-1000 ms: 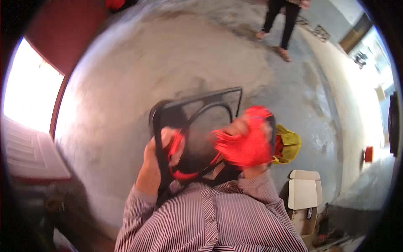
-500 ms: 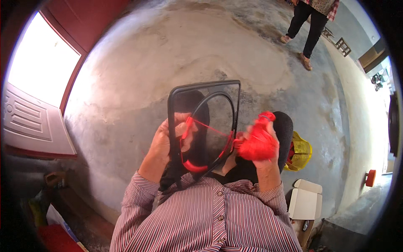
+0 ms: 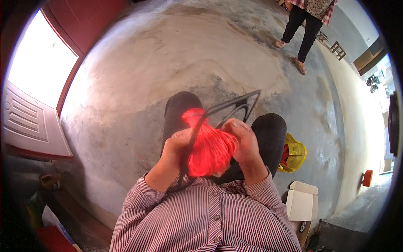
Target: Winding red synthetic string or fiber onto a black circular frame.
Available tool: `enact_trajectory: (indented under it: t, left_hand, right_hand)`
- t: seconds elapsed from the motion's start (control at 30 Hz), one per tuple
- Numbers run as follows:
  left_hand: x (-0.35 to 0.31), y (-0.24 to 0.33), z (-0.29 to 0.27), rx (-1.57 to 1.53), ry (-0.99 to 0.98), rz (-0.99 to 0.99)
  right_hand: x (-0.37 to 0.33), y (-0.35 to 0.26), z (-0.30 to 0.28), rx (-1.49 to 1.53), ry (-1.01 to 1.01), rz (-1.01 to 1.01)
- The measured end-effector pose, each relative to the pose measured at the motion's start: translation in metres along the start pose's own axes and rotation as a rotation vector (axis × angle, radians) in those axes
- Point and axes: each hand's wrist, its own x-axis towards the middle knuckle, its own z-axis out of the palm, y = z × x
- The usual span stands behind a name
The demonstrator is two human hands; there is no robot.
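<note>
My right hand grasps the edge of the red yarn skein, bunched between my hands; my left hand's fingers are hidden, so I can't tell their grip. The black frame slants beside them.

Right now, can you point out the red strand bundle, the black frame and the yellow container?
Red strand bundle (image 3: pixel 211 150), head view: middle of its strands.
Black frame (image 3: pixel 235 100), head view: upper bar.
Yellow container (image 3: pixel 299 153), head view: right-hand wall.
</note>
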Motion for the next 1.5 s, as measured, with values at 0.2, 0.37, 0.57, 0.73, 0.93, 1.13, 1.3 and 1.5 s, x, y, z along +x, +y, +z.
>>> enact_trajectory:
  t: [0.2,0.37,0.57,0.73,0.93,1.13,1.3,1.5]
  left_hand:
    - [-0.004,-0.013,0.018,-0.200,-0.106,-0.126]
    - [-0.002,-0.010,0.026,0.145,0.397,-0.077]
    - [0.008,0.001,0.010,0.164,0.009,-0.010]
    - [0.011,0.015,0.008,0.230,0.039,0.049]
    - [0.003,0.016,-0.003,0.201,0.056,0.068]
    - [0.006,0.009,-0.009,0.208,0.163,0.130]
    - [-0.002,-0.002,0.007,0.005,0.118,0.070]
    - [0.002,0.003,0.019,0.196,0.038,-0.016]
  right_hand:
    - [0.002,0.009,0.022,0.038,-0.280,0.099]
    - [0.010,0.025,-0.036,0.308,0.132,-0.019]
    - [-0.016,-0.004,-0.026,0.228,-0.050,-0.279]
    - [-0.029,-0.018,0.004,0.336,-0.330,-0.301]
    - [-0.049,-0.014,-0.015,0.322,0.015,-0.084]
    - [-0.030,-0.023,0.005,0.044,0.342,-0.130]
    - [-0.025,-0.027,0.053,-0.631,0.084,-0.001]
    - [-0.009,-0.014,0.028,-0.440,0.026,-0.148]
